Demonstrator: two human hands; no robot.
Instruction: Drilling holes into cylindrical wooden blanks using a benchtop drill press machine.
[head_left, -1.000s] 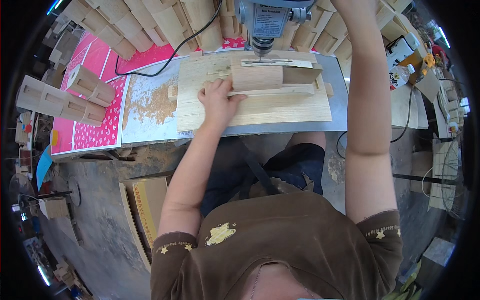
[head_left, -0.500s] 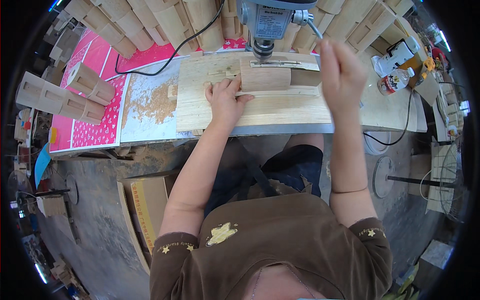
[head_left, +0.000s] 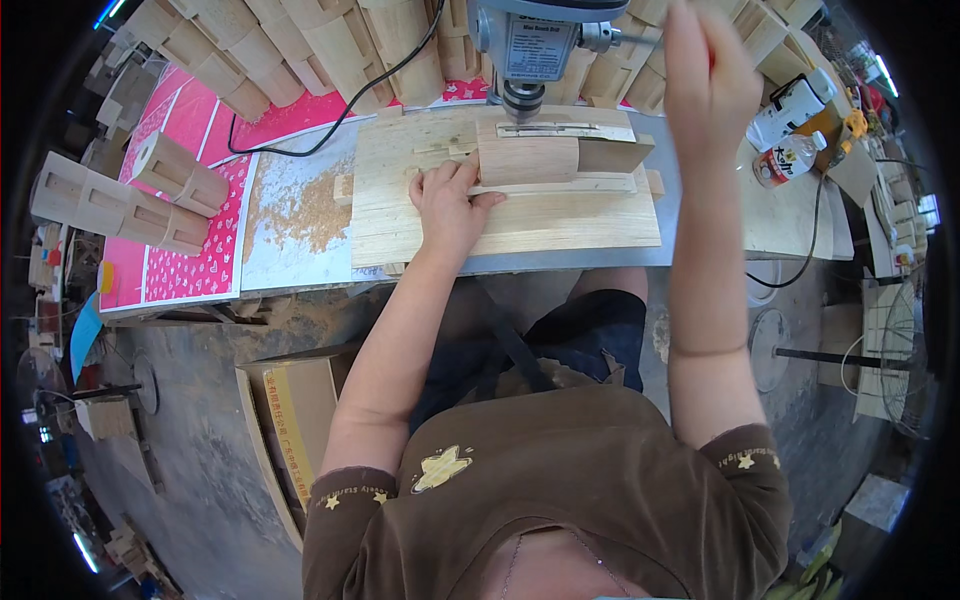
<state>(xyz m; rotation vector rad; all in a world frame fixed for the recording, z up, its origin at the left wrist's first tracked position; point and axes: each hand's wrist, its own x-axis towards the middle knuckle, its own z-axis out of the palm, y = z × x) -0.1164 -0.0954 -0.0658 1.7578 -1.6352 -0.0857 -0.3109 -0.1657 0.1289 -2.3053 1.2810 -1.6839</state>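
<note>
A bench drill press (head_left: 540, 50), with its chuck (head_left: 522, 100), stands at the far middle of the table. Under the chuck, a curved pale wooden piece (head_left: 528, 158) lies in a wooden jig on a flat board (head_left: 420, 238). My left hand (head_left: 450, 203) rests on the board, fingers spread; the index fingertip touches the piece's left end and the thumb lies by the jig's front strip. Raised at the right, my right hand (head_left: 712, 75) is closed round the outer end of the drill press lever (head_left: 635, 40), slightly blurred.
Grooved wooden cylinders (head_left: 120, 205) stand at the left, with more along the back. Sawdust (head_left: 300, 200) covers part of the table beside the board. A black cable (head_left: 330, 130) loops behind it. A plastic bottle (head_left: 790, 158) stands at the right; a cardboard box (head_left: 300, 420) is below.
My right hand has moved up and to the right, swinging the lever outward from the drill press. My left hand stays at the wooden piece's left end.
</note>
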